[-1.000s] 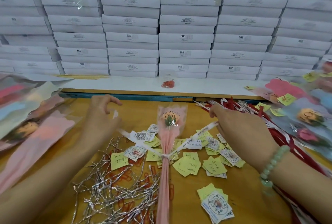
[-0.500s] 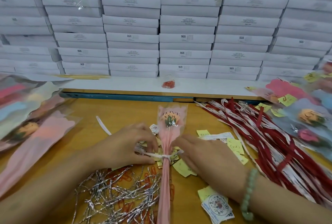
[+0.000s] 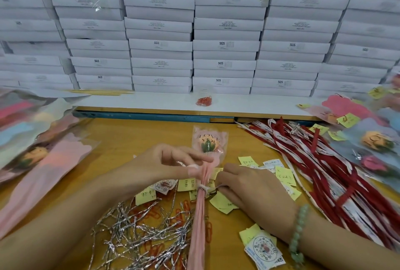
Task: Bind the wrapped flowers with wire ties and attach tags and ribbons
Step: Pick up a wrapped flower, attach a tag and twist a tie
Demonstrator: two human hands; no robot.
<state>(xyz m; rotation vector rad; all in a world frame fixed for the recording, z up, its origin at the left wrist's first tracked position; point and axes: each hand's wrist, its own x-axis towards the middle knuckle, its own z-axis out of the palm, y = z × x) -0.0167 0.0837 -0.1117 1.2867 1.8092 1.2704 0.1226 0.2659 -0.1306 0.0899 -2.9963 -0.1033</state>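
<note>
A single flower in a pink wrapper (image 3: 209, 142) lies lengthwise on the wooden table (image 3: 134, 135), its stem end (image 3: 198, 226) pointing toward me. A white ribbon (image 3: 203, 188) is tied round the gathered wrapper. My left hand (image 3: 164, 163) pinches a ribbon end just left of the wrapper, above the knot. My right hand (image 3: 249, 189) rests low on the table to the right, fingers curled at the other ribbon end beside the knot. Silver wire ties (image 3: 140, 235) lie heaped at the front left. Yellow and round printed tags (image 3: 283, 175) are scattered around the flower.
Red and white ribbons (image 3: 320, 161) lie in a pile at the right. Wrapped flowers are stacked at the left (image 3: 36, 157) and at the right (image 3: 374, 140). White boxes (image 3: 160, 44) wall off the back. A small bag of red clips (image 3: 204, 100) sits on the white shelf.
Both hands drew in from wide apart, pulling the ribbon tight round the wrapper. Since then my left hand has lifted up above the knot while the right stays by it.
</note>
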